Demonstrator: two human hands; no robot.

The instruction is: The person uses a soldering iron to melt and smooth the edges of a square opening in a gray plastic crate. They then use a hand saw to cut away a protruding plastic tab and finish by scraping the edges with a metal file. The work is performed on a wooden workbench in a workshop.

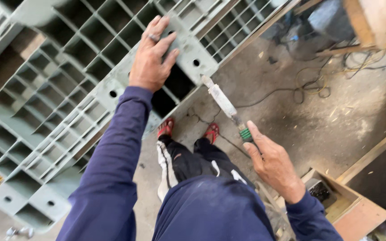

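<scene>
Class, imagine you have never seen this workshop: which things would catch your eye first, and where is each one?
First comes the big grey-green grid pallet filling the upper left, with the left hand pressed flat on its frame. Next, the right hand at centre right grips a green-handled tool that points up toward the pallet's edge. Below, between the arms, red sandals stand on the dusty concrete floor.

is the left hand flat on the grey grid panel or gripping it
Flat: the left hand lies with fingers spread on the grey grid panel, not curled round any rib.

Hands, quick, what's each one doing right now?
Left hand: open, palm flat on the grey gridded panel.
Right hand: closed around a tool with a green-ringed handle.
</scene>
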